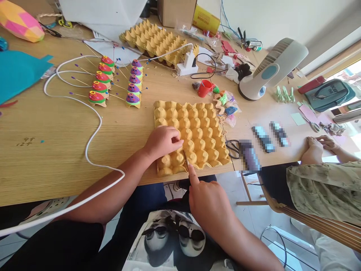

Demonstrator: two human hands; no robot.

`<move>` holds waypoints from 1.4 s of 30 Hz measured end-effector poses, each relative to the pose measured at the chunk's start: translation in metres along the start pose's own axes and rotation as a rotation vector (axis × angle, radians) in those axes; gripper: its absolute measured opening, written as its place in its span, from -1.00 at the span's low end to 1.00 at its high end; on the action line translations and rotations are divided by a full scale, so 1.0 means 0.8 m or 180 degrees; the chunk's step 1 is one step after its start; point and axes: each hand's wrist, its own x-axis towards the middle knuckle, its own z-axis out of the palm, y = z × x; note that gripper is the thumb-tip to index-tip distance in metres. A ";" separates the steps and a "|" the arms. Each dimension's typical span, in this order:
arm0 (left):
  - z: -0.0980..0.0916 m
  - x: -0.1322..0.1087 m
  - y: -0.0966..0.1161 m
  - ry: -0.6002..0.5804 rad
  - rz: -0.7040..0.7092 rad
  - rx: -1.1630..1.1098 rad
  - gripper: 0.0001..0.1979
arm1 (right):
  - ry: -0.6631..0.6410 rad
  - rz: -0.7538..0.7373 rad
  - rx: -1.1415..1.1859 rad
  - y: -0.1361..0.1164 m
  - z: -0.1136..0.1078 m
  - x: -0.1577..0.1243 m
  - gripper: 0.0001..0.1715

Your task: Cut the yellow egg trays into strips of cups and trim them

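Note:
A yellow pulp egg tray [197, 135] lies bumps-up at the table's front edge. My left hand [163, 142] is on its left part, fingers curled down over the cups. In my right hand [210, 199] is a thin-bladed knife [185, 159], its handle hidden by the palm. My index finger stretches along the knife, and the blade is at the tray between two columns of cups near the front edge. Behind the tray stand two rows of painted egg-carton strips: red and green ones [100, 86] and purple ones [134, 83], with pins stuck in.
A second egg tray [155, 41] lies at the back. A white cable [98, 124] loops across the left. Scissors [232, 148], a red bucket [205, 88], clay lumps [223, 98] and a white fan [270, 71] are to the right. Another person's hands [318, 146] rest at the far right.

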 end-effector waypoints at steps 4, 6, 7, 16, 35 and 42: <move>0.001 0.000 0.000 -0.0005 -0.0006 -0.0015 -0.73 | 0.0207 0.0008 0.0165 0.006 0.004 -0.007 -0.14; 0.001 0.000 -0.001 -0.0015 -0.0008 -0.0016 -0.73 | 0.0396 0.0051 0.0227 0.007 0.006 -0.008 -0.14; 0.001 0.000 -0.001 -0.0014 -0.0010 -0.0012 -0.73 | 0.0485 0.0094 0.0247 0.008 0.007 -0.008 -0.15; 0.001 0.000 -0.002 -0.0001 0.0003 0.0009 -0.72 | 0.0741 0.0163 0.0315 0.007 0.011 0.003 -0.19; 0.000 0.000 0.000 -0.0005 0.0010 0.0008 -0.73 | 0.0344 0.0237 0.0214 0.003 0.008 0.020 -0.20; -0.002 0.001 0.001 -0.0052 -0.0008 0.0021 -0.72 | 0.0283 0.0202 0.0139 0.001 -0.001 0.025 -0.19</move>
